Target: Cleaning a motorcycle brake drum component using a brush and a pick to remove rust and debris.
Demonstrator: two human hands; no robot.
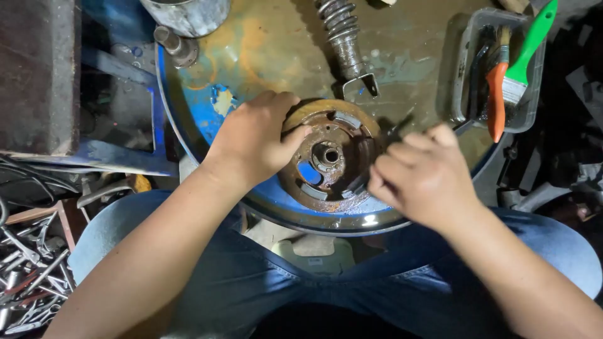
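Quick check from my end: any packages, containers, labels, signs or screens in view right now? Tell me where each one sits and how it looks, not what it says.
Clear plastic tray: upper right on the drum top, rectangular, holding two brushes, one green-handled, one orange-handled.
Metal can: top edge, left of centre, round, grey, cut off by the frame.
Small pale label: bottom centre, on a cream object between the knees; too small to read.
No signs or screens in view.

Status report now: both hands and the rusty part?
Left hand steadies rusty disc. Right hand grips a dark tool. Shock spring lies beside.
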